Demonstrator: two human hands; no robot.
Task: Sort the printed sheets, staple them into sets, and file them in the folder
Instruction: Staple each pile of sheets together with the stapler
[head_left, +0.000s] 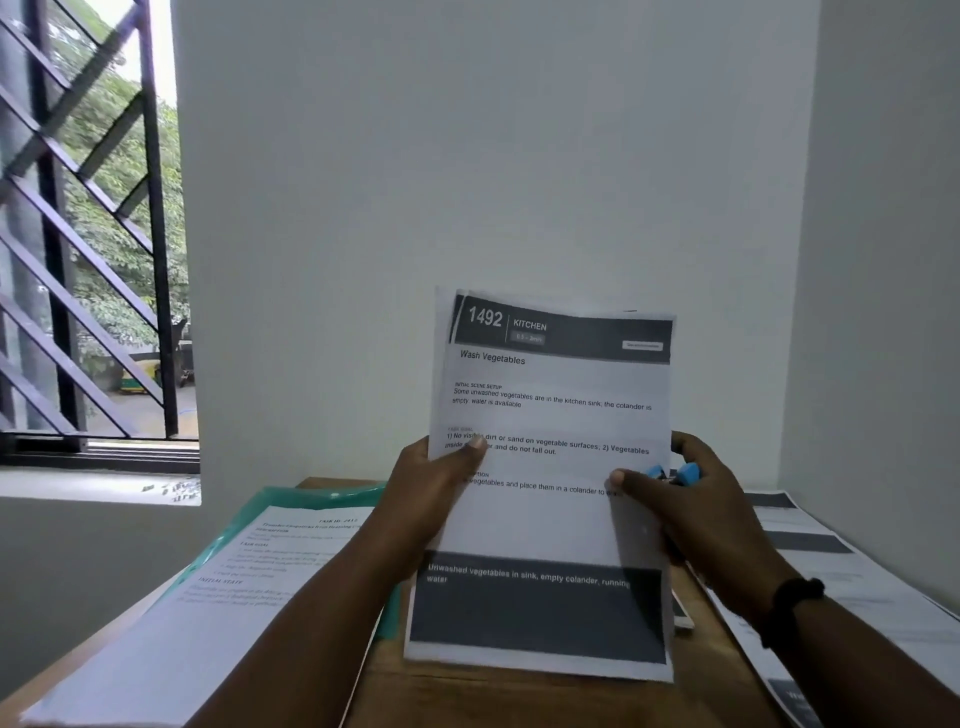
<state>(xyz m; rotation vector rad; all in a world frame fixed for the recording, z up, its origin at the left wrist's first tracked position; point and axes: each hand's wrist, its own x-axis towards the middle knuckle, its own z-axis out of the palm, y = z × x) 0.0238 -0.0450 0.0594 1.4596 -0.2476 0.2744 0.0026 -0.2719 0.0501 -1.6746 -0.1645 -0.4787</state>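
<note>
- Both hands are up holding a set of printed sheets (556, 467) upright over the wooden table (519, 696). The top page reads "1492 KITCHEN – Wash Vegetables".
- The left hand (431, 499) grips the left edge of the set, thumb pressed across the front of the page and the fingers tucked behind.
- The right hand (691, 499) pinches the right edge with the thumb on the front. It's also got something blue (675, 473) caught in its fingers behind the paper; probably the stapler, but too little shows to be sure.
- There's a dark band (795, 597) on the right wrist.
- On the left side of the table lies a green folder (311, 499), with another printed sheet (208, 597) resting on top of it, text side up.
- More printed pages (831, 571) are spread flat along the right edge of the table, near the wall.
- A window with a dark metal grille (93, 234) is off to the left, with trees outside.
</note>
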